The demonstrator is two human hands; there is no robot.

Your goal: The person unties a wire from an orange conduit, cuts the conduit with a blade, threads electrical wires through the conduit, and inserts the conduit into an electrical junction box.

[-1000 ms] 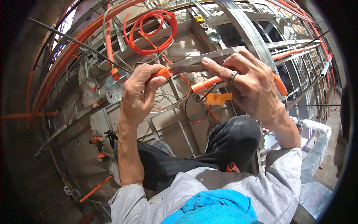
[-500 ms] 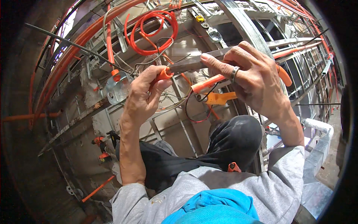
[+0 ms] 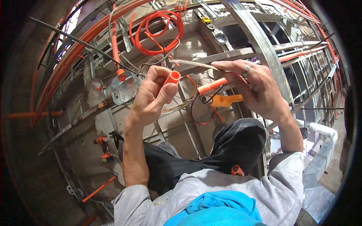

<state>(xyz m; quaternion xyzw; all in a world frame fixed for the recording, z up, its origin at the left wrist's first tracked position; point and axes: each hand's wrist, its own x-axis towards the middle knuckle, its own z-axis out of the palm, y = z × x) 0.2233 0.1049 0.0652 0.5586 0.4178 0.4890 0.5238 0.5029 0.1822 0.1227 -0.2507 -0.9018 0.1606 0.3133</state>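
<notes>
A red and black power tool (image 3: 104,148) lies at lower left, a silver duct (image 3: 318,165) at lower right.

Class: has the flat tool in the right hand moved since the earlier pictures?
Yes. Judged against the orange coil, the flat tool has moved upward at its tip, nearer the coil and off the mouth of the short orange tube.

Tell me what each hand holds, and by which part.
Left hand: an orange tube, pinched around its side below the open end. Right hand: a thin blade-like tool, held by its right end, hidden in the fingers.
</notes>
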